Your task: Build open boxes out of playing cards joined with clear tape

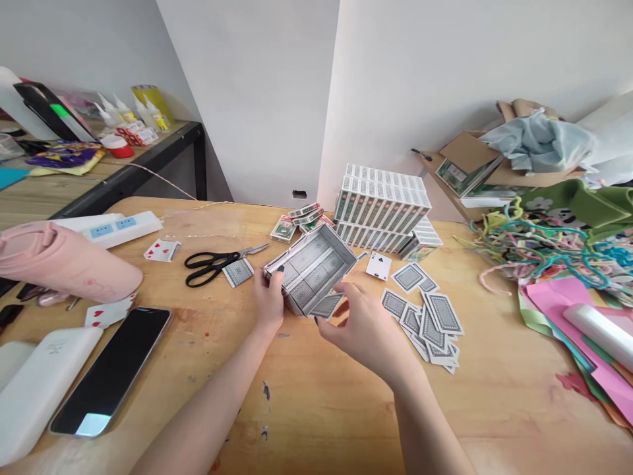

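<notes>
An open-topped box built from playing cards [311, 260] is tilted toward me above the table, its inner walls lined with grey patterned card backs. My left hand [270, 297] grips its left side, thumb over the rim. At the box's near right corner, my right hand [363, 323] pinches a playing card [326, 305] between thumb and fingers, close against the outside wall. Loose playing cards [435, 323] lie face down in a spread to the right. Beyond them is a face-up two of spades [378, 265]. Black-handled scissors [212, 262] rest on the left, partly over another card [238, 272].
Behind the box stand stacked card packs [380, 204] and a few loose packs [283, 228]. On the left are a phone [113, 369], a white power bank [49, 389], a pink cylindrical case [69, 260] and a power strip [119, 227]. Pipe cleaners [554, 244] and coloured sheets [573, 316] lie right.
</notes>
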`<state>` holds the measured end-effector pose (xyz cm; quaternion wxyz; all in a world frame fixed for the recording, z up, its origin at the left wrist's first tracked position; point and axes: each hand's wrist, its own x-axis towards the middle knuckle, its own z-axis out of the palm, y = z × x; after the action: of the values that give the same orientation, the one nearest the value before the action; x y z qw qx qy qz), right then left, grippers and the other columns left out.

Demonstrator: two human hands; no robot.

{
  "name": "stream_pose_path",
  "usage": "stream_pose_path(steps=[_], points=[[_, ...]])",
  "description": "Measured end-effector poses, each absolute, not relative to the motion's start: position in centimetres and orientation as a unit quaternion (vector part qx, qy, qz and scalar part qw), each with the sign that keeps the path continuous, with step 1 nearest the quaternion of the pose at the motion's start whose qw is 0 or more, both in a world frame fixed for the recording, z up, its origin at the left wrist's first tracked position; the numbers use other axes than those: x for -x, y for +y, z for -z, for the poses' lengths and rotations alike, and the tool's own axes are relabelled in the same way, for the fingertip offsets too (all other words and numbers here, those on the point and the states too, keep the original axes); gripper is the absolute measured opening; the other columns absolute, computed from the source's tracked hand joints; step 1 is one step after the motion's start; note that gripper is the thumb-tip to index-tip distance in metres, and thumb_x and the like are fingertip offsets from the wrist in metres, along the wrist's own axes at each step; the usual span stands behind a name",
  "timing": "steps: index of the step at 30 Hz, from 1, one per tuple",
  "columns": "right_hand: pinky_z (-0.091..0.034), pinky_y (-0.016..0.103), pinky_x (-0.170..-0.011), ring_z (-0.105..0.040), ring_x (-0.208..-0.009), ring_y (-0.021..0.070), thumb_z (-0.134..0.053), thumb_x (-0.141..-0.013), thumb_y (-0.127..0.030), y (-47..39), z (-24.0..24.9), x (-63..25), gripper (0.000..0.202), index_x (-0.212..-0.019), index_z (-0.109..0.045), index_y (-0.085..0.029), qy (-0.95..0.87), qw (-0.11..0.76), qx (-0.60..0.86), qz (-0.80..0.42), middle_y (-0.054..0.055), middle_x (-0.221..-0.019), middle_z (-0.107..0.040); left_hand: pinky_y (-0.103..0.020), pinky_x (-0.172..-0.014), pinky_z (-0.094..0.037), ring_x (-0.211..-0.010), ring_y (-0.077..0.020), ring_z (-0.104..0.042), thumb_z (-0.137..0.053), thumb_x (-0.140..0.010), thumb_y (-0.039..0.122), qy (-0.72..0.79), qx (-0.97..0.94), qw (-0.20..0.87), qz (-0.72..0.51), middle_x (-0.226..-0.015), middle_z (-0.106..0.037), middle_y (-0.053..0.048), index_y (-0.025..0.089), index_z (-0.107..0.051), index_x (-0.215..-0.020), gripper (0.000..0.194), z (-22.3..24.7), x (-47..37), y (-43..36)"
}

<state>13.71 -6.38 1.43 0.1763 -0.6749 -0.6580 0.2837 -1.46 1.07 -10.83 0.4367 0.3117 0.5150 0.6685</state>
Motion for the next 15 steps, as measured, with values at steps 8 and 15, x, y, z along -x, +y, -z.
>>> stream_pose_path(steps=[8, 15], points=[[-0.049, 0.026, -0.050, -0.067, -0.049, 0.0160, -0.050, -0.078, -0.020, -5.3, -0.3, -13.5, 0.044, -0.121, -0.041, -0.021, -0.517, 0.237, 0.687, -0.452, 0.002, -0.080, -0.070, -0.038, -0.093, -0.045, -0.104, -0.0220, -0.058, -0.056, -0.077, 0.029, 0.458, -0.380, 0.235, -0.768, -0.110, -0.058, -0.007, 0.021, -0.050, -0.105, 0.030, 9.7, 1.7, -0.3], [-0.050, 0.027, -0.046, -0.070, -0.054, 0.0214, -0.048, -0.082, -0.025, -3.6, 2.9, -13.8, 0.011, -0.087, -0.055, -0.018, -0.487, 0.216, 0.657, -0.533, 0.005, -0.064, -0.071, -0.042, -0.099, -0.042, -0.113, -0.0245, -0.055, -0.058, -0.079, 0.029, 0.443, -0.465, 0.185, -0.744, -0.116, -0.057, -0.011, 0.020, -0.050, -0.106, 0.030, 9.6, 1.6, -0.9]])
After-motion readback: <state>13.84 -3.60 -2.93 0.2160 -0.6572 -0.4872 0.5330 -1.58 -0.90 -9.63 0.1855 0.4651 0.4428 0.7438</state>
